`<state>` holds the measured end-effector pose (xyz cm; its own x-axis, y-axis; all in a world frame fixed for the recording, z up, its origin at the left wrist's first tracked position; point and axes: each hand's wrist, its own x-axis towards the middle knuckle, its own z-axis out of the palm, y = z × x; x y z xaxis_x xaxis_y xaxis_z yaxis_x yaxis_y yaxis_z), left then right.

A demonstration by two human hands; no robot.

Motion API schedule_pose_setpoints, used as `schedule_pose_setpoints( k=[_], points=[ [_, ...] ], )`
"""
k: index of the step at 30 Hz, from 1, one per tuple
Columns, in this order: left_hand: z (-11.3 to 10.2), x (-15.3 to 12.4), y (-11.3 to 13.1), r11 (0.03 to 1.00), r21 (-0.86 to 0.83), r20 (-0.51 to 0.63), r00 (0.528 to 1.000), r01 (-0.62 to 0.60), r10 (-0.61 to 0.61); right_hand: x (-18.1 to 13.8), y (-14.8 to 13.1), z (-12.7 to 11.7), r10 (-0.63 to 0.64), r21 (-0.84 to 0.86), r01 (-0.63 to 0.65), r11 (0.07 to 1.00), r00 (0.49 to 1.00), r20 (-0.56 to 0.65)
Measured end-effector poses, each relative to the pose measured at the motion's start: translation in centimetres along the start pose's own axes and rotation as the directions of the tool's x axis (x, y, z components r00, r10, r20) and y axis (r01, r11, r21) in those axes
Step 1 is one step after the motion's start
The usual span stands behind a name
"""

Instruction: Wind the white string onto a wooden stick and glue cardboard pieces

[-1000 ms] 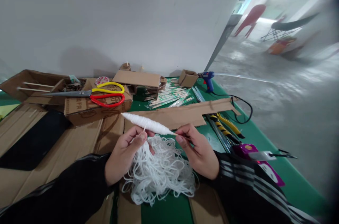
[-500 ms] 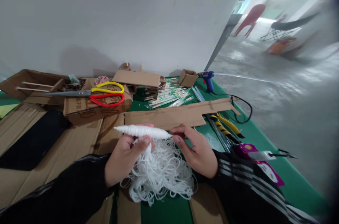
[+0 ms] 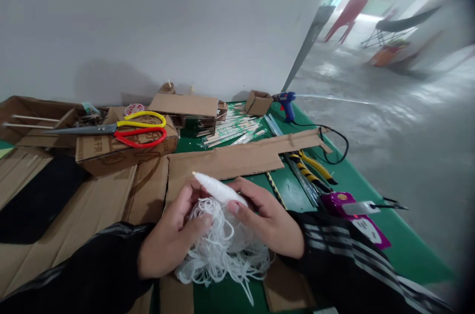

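A spindle-shaped roll of white string (image 3: 218, 188), pointed at its far end, is gripped between the thumb and fingers of my right hand (image 3: 269, 215). It tilts with the pointed tip up and to the left. My left hand (image 3: 170, 235) closes on a loose tangle of white string (image 3: 226, 249), its thumb pressing the upper strands. The tangle hangs below both hands, over the green tabletop (image 3: 211, 299) and pieces of cardboard. Some of the left fingers are hidden behind the string.
Yellow-and-red-handled scissors (image 3: 141, 128) lie on a cardboard box (image 3: 122, 156) at the left. Beyond my hands is a cardboard strip (image 3: 222, 158). Rightward are a blue glue gun (image 3: 287, 106), yellow-black pliers (image 3: 311, 170) and a purple power strip (image 3: 337, 200). Wooden sticks (image 3: 237, 128) lie near the wall.
The string roll has swung from nearly level to tilted, and its grip has passed from my left hand to my right. My left hand has shifted down onto the loose string.
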<state>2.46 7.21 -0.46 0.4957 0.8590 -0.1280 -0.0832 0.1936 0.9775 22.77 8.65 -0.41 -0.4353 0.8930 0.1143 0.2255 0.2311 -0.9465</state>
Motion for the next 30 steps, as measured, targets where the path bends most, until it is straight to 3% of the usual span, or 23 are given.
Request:
schedule_pose_setpoints(
  k=[4, 11, 14, 18, 20, 25, 30],
  points=[
    [-0.3, 0.1, -0.1, 0.996, 0.079, -0.054, 0.998, 0.028, -0.024, -0.2, 0.2, 0.6, 0.111, 0.242, -0.101, 0.965, 0.993, -0.029],
    [-0.4, 0.5, -0.2, 0.981, 0.191, -0.102, 0.993, -0.045, 0.065, -0.3, 0.5, 1.2, 0.316, 0.542, -0.264, 0.798, 0.949, -0.003],
    [-0.5, 0.3, -0.2, 0.995, 0.043, -0.093, 0.992, -0.086, 0.090, -0.1, 0.6, 1.0, 0.349, 0.578, -0.285, 0.765, 0.937, 0.000],
    [-0.7, 0.0, -0.6, 0.966, -0.255, -0.059, 0.998, -0.034, 0.020, -0.1, 0.9, 0.9, 0.383, 0.575, -0.303, 0.760, 0.924, -0.020],
    [-0.7, 0.0, -0.6, 0.953, -0.303, -0.096, 0.995, -0.031, 0.002, -0.1, 1.2, 0.9, 0.378, 0.575, -0.296, 0.762, 0.926, -0.024],
    [-0.3, 0.2, -0.3, 0.987, -0.162, -0.204, 0.977, 0.023, -0.056, -0.2, 1.8, 1.0, 0.312, 0.641, -0.229, 0.733, 0.950, -0.018],
    [-0.4, 0.2, 0.2, 0.974, 0.137, -0.066, 0.983, 0.181, -0.173, 0.0, 1.7, 0.9, 0.289, 0.745, -0.180, 0.642, 0.957, -0.018]
  ],
)
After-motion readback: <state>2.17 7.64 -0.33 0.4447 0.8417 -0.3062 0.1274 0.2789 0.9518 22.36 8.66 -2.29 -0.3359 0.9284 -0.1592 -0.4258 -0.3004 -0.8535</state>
